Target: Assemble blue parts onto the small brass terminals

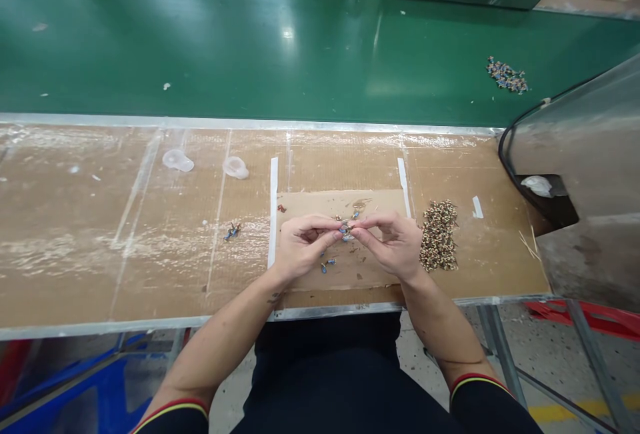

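My left hand and my right hand meet over a cardboard sheet, thumbs and forefingers pinched. A small blue-and-brass piece shows between the fingertips, its exact kind too small to make out. Both hands seem to grip it; my fingers cover part of it. Below them on the cardboard lie a few loose blue pieces, and another blue piece is just above. Right beside my right hand spreads a large pile of small brass-and-black parts.
A little cluster of blue pieces sits left on the tabletop. Two translucent plastic cups lie farther back. Beyond is a green belt with a heap of blue parts. A metal machine housing and black cable bound the right side.
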Action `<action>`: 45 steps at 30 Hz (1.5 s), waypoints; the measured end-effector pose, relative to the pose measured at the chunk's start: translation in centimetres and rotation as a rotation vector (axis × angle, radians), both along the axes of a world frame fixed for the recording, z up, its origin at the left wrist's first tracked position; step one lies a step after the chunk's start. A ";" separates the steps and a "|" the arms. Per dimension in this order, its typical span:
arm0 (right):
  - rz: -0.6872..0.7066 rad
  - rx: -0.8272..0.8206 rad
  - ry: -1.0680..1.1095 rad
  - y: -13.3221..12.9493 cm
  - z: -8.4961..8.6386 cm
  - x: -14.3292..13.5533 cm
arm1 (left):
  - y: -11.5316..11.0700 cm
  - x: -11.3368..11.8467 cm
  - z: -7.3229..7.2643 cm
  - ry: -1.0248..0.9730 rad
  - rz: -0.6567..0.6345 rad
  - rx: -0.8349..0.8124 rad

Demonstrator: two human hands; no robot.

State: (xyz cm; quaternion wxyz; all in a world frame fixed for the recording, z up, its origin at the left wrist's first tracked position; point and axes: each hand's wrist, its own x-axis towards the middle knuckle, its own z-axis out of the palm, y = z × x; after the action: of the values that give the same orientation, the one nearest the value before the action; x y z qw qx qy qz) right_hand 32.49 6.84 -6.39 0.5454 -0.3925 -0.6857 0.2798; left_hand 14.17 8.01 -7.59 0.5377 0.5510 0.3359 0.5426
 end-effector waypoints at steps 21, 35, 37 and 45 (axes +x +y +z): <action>0.029 0.164 -0.110 0.0 0.1 0.1 | -0.3 -0.1 0.5 0.462 0.107 0.494; 0.006 0.167 -0.203 0.0 1.1 -0.3 | -0.3 -0.4 0.6 0.621 0.231 0.731; 0.010 0.176 -0.204 0.0 1.2 -0.4 | -0.3 -0.4 0.7 0.627 0.233 0.737; 0.047 0.178 -0.253 0.0 1.2 -0.4 | -0.5 -0.6 0.7 0.665 0.224 0.746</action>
State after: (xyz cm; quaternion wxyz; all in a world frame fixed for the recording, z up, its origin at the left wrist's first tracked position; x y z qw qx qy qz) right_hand 32.13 6.88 -5.20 0.4805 -0.3586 -0.7801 0.1786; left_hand 13.59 7.54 -6.90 0.1072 0.8088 0.3292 0.4753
